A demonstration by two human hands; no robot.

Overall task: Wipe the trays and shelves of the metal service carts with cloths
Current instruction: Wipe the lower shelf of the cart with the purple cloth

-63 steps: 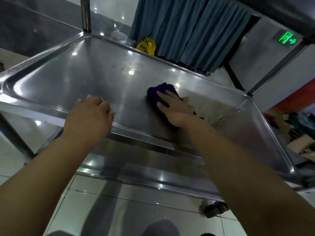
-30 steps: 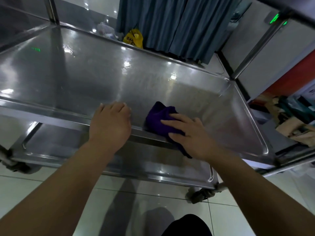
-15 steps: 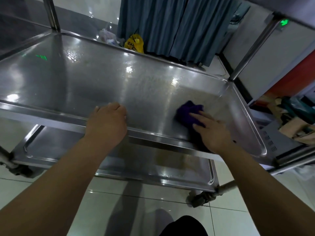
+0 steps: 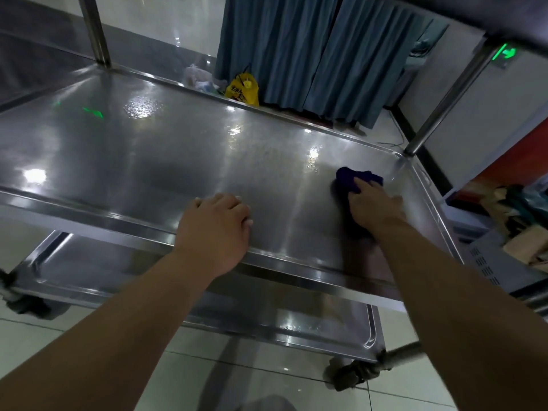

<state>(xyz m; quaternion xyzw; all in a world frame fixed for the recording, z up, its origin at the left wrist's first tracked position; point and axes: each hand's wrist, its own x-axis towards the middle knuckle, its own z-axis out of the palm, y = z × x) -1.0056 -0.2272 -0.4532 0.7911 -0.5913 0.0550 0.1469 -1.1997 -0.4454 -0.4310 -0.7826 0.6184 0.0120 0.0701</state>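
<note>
The metal cart's middle tray [image 4: 142, 161] fills the view, shiny and streaked with wet patches. A dark blue cloth [image 4: 345, 179] lies bunched near the tray's far right corner. My right hand [image 4: 375, 210] presses flat on the cloth, fingers stretched over it and thumb out to the right. My left hand [image 4: 216, 229] rests just inside the tray's front rim with its fingers loosely bent; it holds nothing. Below the tray, the lower shelf [image 4: 267, 318] shows between my forearms.
Upright posts rise from the tray's far left corner [image 4: 95, 34] and far right corner [image 4: 444, 96]. A yellow bag [image 4: 241, 90] and blue curtains [image 4: 311, 54] stand behind the cart. Boxes and clutter [image 4: 519, 235] sit to the right. A caster [image 4: 350, 376] rests on the tiled floor.
My right hand slid the cloth from the tray's front middle out to the right, then further back toward the far right corner. My left hand stayed at the front rim.
</note>
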